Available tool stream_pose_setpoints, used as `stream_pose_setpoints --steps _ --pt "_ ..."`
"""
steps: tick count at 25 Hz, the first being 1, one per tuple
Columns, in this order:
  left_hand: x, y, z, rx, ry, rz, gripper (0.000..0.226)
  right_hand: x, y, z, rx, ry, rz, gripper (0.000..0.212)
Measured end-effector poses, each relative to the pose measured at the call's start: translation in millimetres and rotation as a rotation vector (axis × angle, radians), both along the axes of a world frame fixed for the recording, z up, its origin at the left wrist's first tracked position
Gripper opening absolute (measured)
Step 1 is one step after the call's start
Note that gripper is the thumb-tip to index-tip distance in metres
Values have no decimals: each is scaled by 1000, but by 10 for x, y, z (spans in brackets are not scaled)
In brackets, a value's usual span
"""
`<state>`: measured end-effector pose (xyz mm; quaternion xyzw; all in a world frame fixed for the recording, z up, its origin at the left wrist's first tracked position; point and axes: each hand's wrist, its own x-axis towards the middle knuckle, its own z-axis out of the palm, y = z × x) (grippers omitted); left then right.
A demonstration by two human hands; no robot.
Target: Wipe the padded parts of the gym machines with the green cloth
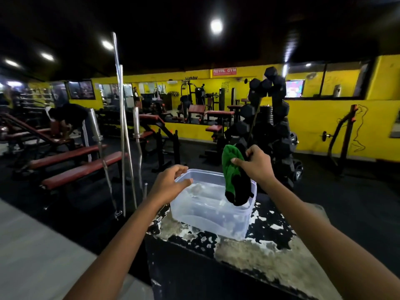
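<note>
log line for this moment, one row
stage: wetting cloth | right hand: holds green cloth over water tub | left hand: open at tub rim | benches: not yet wiped

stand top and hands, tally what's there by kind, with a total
hands: 2, left hand open over the tub, right hand pinching the cloth
green cloth: 1, hanging over the tub
clear plastic tub: 1, holding water
total: 4

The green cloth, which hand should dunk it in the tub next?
Right. The right hand already pinches the green cloth above the water tub; the left hand hovers open, holding nothing.
</note>
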<state>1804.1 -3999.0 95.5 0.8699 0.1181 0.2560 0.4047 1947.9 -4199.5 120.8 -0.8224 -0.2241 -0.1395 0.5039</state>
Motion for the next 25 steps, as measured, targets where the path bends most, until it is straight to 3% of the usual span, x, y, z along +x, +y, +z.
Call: stream_pose_setpoints --steps 6,15,20,25 --pt "1017 528 -246 -47 23 -128 39 591 397 -282 -72 63 -80 42" --pt "2000 1018 -419 -34 103 -471 39 845 749 -512 -459 235 -381 40" --pt "2127 1094 -625 -33 138 -591 41 757 819 -789 -481 348 -473 34" --pt "2164 1095 -697 -79 139 -646 39 705 820 -704 -316 339 -443 24"
